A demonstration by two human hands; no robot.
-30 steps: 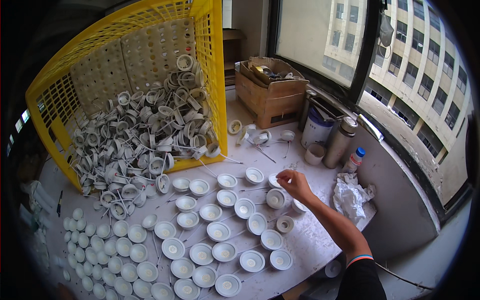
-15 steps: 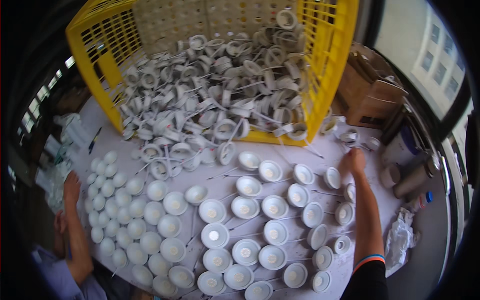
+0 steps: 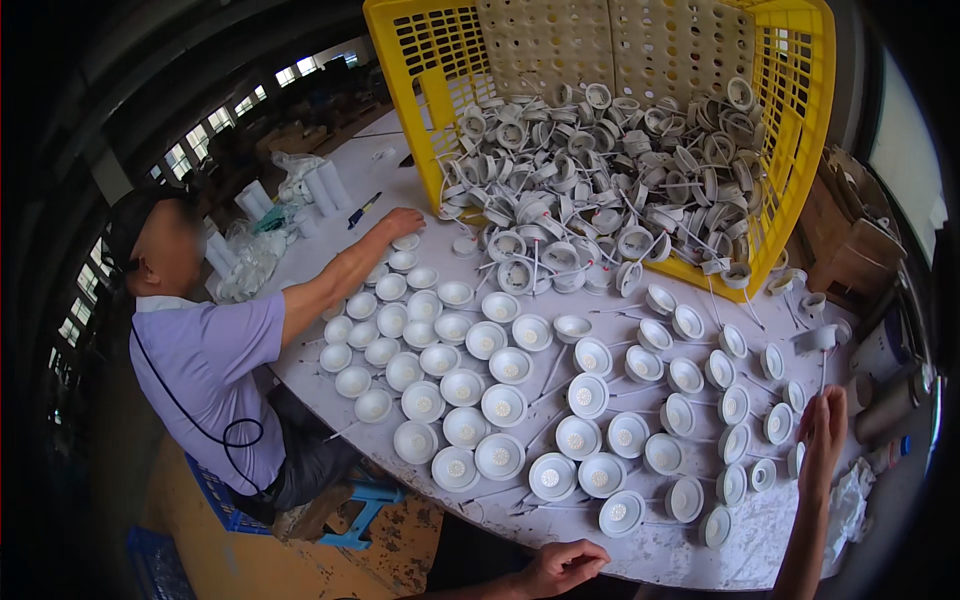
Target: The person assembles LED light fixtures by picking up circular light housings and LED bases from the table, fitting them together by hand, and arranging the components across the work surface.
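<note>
Dozens of white fixtures (image 3: 504,405) beside crate (image 3: 800,120)

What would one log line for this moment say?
right hand: raised at table's right edge, beside white round fittings | left hand: resting on table edge, empty | yellow crate: tipped, fittings spilling

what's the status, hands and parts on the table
Right hand raised over right-end white cups, grip unclear. Left hand loosely curled at table edge, empty. Co-worker's hand on far rows.
</note>
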